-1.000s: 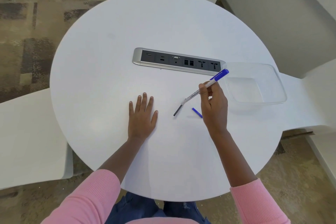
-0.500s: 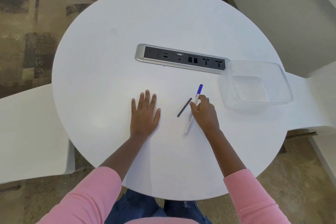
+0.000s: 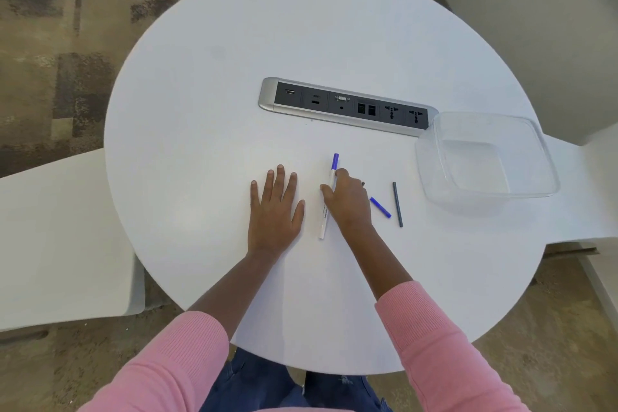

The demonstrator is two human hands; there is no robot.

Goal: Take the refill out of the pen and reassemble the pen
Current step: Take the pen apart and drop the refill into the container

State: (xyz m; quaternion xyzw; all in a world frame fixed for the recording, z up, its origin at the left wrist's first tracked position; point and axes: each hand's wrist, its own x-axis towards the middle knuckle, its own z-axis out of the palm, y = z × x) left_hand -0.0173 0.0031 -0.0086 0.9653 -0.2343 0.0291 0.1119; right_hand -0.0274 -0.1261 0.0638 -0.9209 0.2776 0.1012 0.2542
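- So the refill [image 3: 397,204], a thin dark rod, was already out and lying on the white table [image 3: 200,110], off to the right of the right hand and well clear of the pen.
- The pen [image 3: 329,196] itself (white barrel, blue end pointing away from the person) lay flat on the table between the two hands.
- The right hand [image 3: 347,201] was draped over the pen's middle, fingers [image 3: 326,189] curled down on the barrel. Whether it had really closed on it or was just resting on top, can't tell from this angle.
- The left hand [image 3: 274,207] was flat on the table, fingers spread, holding nothing.
- A small blue piece [image 3: 380,207] sat just right of the right hand, between it and the refill. Looked like a cap or end plug, hard to say which.
- Best guess at the step: refill removal done, reassembly not yet done.
- Next move would probably need the left hand to steady the barrel while the right one fetched that blue piece and lined it up with the open end. Tiny part, so easy to fumble.
- The clear plastic container [image 3: 434,157] at the right of the table, near the power strip [image 3: 344,107], looked empty.
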